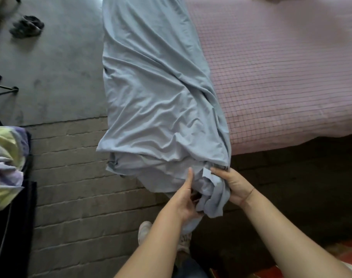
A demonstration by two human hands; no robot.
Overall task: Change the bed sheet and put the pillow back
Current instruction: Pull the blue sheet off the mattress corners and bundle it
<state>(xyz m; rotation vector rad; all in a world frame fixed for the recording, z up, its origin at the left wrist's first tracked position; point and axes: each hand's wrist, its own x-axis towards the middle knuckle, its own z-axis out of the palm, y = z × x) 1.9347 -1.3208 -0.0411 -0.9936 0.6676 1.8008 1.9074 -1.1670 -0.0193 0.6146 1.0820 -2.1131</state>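
Note:
A light blue bed sheet (155, 93) lies bunched along the left edge of the bed and hangs over its near corner. The mattress (281, 73) beside it shows a pink checked cover. My left hand (184, 197) grips the gathered end of the sheet from the left, thumb pointing up. My right hand (234, 184) grips the same bunch from the right, close to a small white label (207, 173) on the fabric. Both hands sit just below the bed's near corner. No pillow is in view.
A pile of pastel patterned fabric (4, 165) rests on a dark piece of furniture at the left. Dark shoes (27, 26) lie on the grey floor at top left, near thin black stand legs (4, 91). My shoe (144, 230) stands on the brick paving below.

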